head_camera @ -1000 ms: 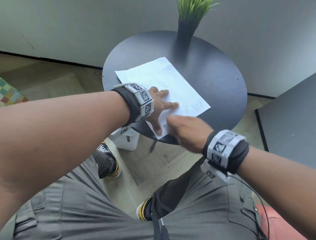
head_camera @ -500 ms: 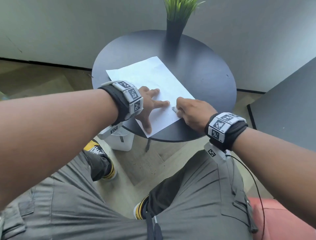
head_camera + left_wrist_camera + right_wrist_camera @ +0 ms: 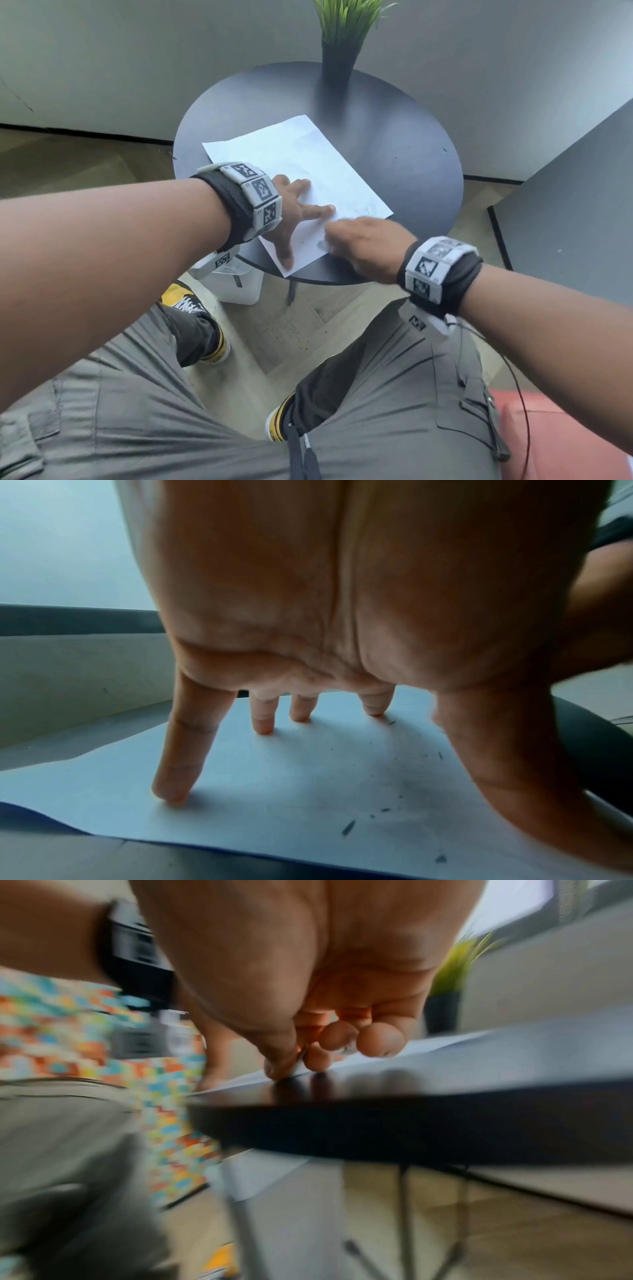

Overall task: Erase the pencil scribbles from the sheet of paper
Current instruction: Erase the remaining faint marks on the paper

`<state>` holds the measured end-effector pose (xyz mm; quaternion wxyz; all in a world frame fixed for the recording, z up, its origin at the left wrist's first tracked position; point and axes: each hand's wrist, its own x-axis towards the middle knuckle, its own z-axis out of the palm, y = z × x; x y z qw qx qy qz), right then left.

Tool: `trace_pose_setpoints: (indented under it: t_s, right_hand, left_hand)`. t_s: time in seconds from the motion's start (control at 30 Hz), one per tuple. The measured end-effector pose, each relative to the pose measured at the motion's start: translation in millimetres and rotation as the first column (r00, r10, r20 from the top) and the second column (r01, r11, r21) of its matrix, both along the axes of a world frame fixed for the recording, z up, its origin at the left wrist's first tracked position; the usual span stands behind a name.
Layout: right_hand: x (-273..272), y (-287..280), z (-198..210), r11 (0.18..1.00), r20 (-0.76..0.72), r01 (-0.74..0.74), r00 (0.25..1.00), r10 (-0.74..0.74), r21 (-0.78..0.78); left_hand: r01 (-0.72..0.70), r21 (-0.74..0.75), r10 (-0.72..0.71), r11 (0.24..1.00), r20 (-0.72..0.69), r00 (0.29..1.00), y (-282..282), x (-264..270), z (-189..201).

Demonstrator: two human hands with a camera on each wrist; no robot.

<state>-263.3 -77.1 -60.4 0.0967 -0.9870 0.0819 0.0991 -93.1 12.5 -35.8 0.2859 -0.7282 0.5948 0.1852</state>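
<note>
A white sheet of paper (image 3: pixel 301 168) lies on the round black table (image 3: pixel 394 154), its near corner at the table's front edge. Faint pencil scribbles (image 3: pixel 368 209) show near its right edge. My left hand (image 3: pixel 291 216) presses the sheet (image 3: pixel 274 791) flat with spread straight fingers (image 3: pixel 178 772); dark eraser crumbs (image 3: pixel 347 827) lie beside them. My right hand (image 3: pixel 363 246), blurred by motion, is curled with thumb and fingertips (image 3: pixel 308 1056) pinched together down on the paper's near right edge. An eraser between them is mostly hidden.
A black pot with a green grass-like plant (image 3: pixel 339 51) stands at the table's far edge. A white box (image 3: pixel 236 284) sits on the floor under the table's left side. A dark cabinet (image 3: pixel 582 205) is at the right. My knees are below the table edge.
My right hand has swept back to the left along the paper's near right edge, after being further right half a second ago. The left hand has stayed pressed on the sheet.
</note>
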Motion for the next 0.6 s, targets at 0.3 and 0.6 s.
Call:
trace_pose_setpoints:
  t_s: [0.3, 0.6]
  right_hand:
    - [9, -20, 8, 0.96, -0.05, 0.279, 0.959, -0.279, -0.008]
    - [16, 3, 2, 0.976, -0.035, 0.218, 0.975, -0.218, 0.01]
  left_hand:
    - [-0.113, -0.162, 0.083, 0.98, -0.182, 0.98, 7, 5, -4]
    - [-0.056, -0.138, 0.043, 0.989, -0.098, 0.994, 8, 0, -7]
